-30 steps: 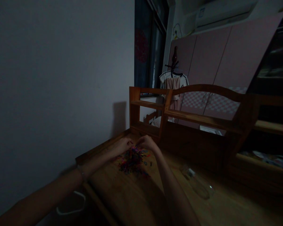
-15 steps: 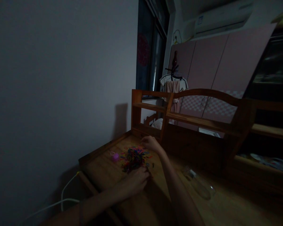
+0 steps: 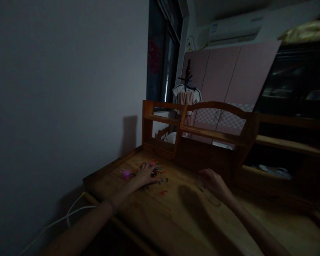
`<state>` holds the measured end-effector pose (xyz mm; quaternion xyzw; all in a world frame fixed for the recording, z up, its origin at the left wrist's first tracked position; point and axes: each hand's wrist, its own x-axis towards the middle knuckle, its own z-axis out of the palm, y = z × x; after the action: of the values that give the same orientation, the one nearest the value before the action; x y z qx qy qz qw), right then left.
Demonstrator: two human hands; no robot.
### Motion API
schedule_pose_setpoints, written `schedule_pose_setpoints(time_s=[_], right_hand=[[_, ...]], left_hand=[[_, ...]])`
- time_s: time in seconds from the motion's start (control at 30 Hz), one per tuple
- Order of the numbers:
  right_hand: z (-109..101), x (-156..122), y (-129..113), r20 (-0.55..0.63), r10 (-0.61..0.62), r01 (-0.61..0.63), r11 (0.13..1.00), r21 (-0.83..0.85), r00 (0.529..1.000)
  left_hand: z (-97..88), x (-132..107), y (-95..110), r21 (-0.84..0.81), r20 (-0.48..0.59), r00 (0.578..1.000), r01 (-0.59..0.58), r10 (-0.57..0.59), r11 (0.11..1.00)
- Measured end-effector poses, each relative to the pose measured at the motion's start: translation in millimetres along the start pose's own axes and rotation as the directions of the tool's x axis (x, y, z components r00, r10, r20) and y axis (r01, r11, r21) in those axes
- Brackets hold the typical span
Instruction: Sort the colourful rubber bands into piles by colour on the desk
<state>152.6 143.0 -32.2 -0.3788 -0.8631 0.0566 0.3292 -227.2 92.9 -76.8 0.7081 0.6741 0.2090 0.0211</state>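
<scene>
A pile of small coloured bands lies on the wooden desk near its far left corner. My left hand lies flat over that pile with fingers stretched out. A small pink round thing sits just left of the hand. My right hand rests on the desk further right, close to the base of the wooden shelf unit. Its back faces me, and the dim light hides its fingers and anything under them.
The room is very dark. A grey wall runs along the left, with a white cable hanging beside the desk edge. Behind the shelf unit are a window, hanging clothes and pink cupboard doors.
My left hand moved from the near edge of the pile onto its top. My right hand left the pile and moved right along the desk. The view shifted right, and the glass bottle no longer shows.
</scene>
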Motion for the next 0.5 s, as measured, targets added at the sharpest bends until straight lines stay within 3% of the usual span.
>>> schedule_pose_setpoints(time_s=[0.1,0.2,0.3,0.5], right_hand=[[-1,-62,21,-0.042,-0.023,0.019,0.995,-0.096,0.999],[2,-93,28,-0.069,-0.048,0.034,0.981,-0.190,0.997],[8,-94,32,-0.084,-0.079,0.059,0.975,-0.214,0.993],[21,-91,51,-0.132,-0.009,-0.014,0.985,-0.171,0.991]], left_hand=[[6.7,13,-4,-0.018,0.023,0.999,0.043,-0.043,0.999],[7.5,26,-4,-0.056,0.032,0.999,0.026,-0.025,0.998],[-2.0,38,-2,-0.082,0.030,0.999,0.043,-0.041,0.996],[-38.3,59,-7,-0.087,0.016,0.993,0.119,-0.118,0.989]])
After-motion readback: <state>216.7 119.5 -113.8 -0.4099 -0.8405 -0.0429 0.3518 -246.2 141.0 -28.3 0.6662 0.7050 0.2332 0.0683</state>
